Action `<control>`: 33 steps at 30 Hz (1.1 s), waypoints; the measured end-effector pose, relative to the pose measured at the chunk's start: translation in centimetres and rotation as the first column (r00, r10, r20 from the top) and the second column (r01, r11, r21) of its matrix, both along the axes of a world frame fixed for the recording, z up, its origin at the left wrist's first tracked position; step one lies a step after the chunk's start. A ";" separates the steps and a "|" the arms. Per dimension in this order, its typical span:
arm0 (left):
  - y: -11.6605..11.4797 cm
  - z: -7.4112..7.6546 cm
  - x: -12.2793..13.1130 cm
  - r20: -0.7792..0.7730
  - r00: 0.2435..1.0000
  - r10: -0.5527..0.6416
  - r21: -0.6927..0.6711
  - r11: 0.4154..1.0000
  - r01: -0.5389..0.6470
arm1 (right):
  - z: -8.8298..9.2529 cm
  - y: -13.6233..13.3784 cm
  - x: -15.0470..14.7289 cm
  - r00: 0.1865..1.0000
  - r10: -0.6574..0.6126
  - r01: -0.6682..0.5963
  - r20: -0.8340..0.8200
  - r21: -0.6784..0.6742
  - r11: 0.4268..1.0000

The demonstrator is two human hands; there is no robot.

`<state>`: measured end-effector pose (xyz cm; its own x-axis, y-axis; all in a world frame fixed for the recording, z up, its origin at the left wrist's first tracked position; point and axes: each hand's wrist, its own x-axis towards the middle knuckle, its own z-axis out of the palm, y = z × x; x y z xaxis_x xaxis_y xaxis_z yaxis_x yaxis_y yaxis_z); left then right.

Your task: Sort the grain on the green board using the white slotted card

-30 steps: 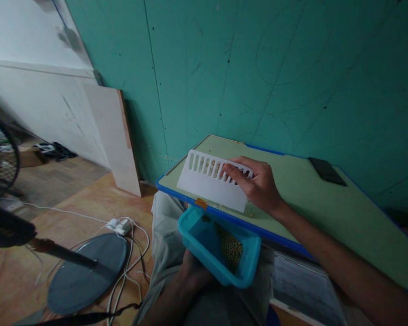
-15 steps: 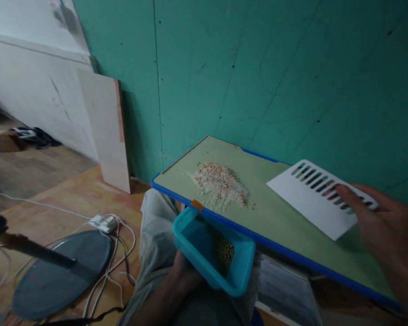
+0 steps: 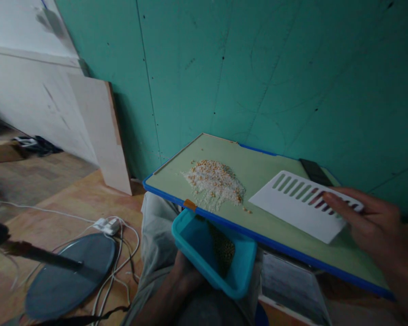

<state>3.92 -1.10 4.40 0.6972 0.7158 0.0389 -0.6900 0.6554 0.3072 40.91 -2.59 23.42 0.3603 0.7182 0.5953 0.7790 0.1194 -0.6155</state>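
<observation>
My left hand (image 3: 187, 270) is wrapped round the near-left side of a turquoise plastic tub (image 3: 246, 271); the fingers under it are hidden. Small greenish-brown beans (image 3: 223, 250) lie in the tub's right part. The tub's far rim is right by the blue edge of a pale green board (image 3: 258, 158). On the board spreads a heap of white grains mixed with yellow peas (image 3: 216, 181). My right hand (image 3: 370, 219) grips a flat white slotted scraper (image 3: 292, 208), thumb on top, above the board to the right of the heap.
A dark phone-like slab (image 3: 314, 172) lies at the board's back edge. Behind stands a green wall (image 3: 197, 81), with a pale panel (image 3: 102, 131) leaning left of it. A round grey stand base (image 3: 68, 276), white cables and a power strip (image 3: 107, 225) are on the floor.
The scraper and my right hand have moved left, nearer the heap, and slightly down. The dark slab behind now shows. My left hand still holds the tub; the view has shifted slightly.
</observation>
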 end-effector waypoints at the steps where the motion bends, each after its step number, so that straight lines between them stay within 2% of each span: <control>1: 0.1 -0.1 0.1 0.007 1.000 -0.008 0.003 1.000 0.008 | 0.0 0.0 0.2 0.999 -0.002 0.001 -0.054 -0.028 1.000; 3: 0.2 -0.2 0.4 0.018 1.000 -0.021 -0.002 1.000 0.022 | -0.1 -0.3 0.6 0.992 -0.012 0.002 -0.126 -0.073 0.997; 8: 0.2 0.0 0.7 0.027 1.000 -0.012 -0.037 0.999 0.013 | -0.6 -1.8 0.6 0.992 0.011 -0.027 -0.125 -0.131 0.991; 11: 0.0 0.3 0.7 -0.005 1.000 -0.014 -0.048 0.999 0.013 | -1.1 -2.8 -1.0 0.994 -0.003 -0.012 -0.111 -0.136 0.991; 13: -0.1 0.6 0.6 -0.008 1.000 -0.015 -0.056 0.998 0.014 | -1.3 -3.5 -2.8 0.992 0.063 -0.081 -0.112 -0.165 0.983; 15: -0.2 0.8 0.5 0.004 1.000 -0.004 -0.059 0.998 0.004 | -1.6 -4.2 -4.7 0.999 0.034 -0.035 -0.036 -0.042 0.998; 18: -0.3 0.6 0.2 -0.013 1.000 0.007 -0.055 0.998 -0.008 | -1.9 -5.1 -5.9 0.985 0.017 -0.018 0.174 0.002 1.000; 21: -0.2 -0.3 0.0 -0.027 1.000 0.005 -0.032 0.999 -0.006 | -1.5 -5.4 -5.0 0.908 0.012 -0.030 0.418 0.037 0.999; 23: 0.0 -1.0 -0.1 0.011 1.000 -0.026 0.029 0.999 0.026 | -1.0 -5.2 -4.1 0.811 -0.017 -0.054 0.584 0.105 0.993; 27: 0.3 -1.9 -0.3 0.103 0.992 -0.069 0.077 0.995 0.062 | -0.3 -4.1 -3.2 0.725 -0.083 -0.115 0.683 0.239 0.964; 30: 0.3 -2.0 -0.4 0.148 0.986 -0.074 0.026 0.997 0.071 | -0.8 -3.2 -2.9 0.583 -0.070 -0.206 0.810 0.230 0.951; 31: 0.3 -1.9 -0.5 0.162 0.984 -0.070 0.002 0.997 0.071 | -1.1 -3.0 -2.9 0.545 -0.020 -0.216 0.838 0.164 0.963; 33: 0.3 -1.7 -0.5 0.175 0.983 -0.054 -0.037 0.997 0.062 | -2.0 -2.7 -2.9 0.538 0.067 -0.216 0.840 0.061 0.974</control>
<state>3.43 -0.81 2.66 0.7228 0.6779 0.1341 -0.6909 0.7056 0.1572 38.03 -5.33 21.42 -0.4463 0.5962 0.6674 0.8949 0.3003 0.3302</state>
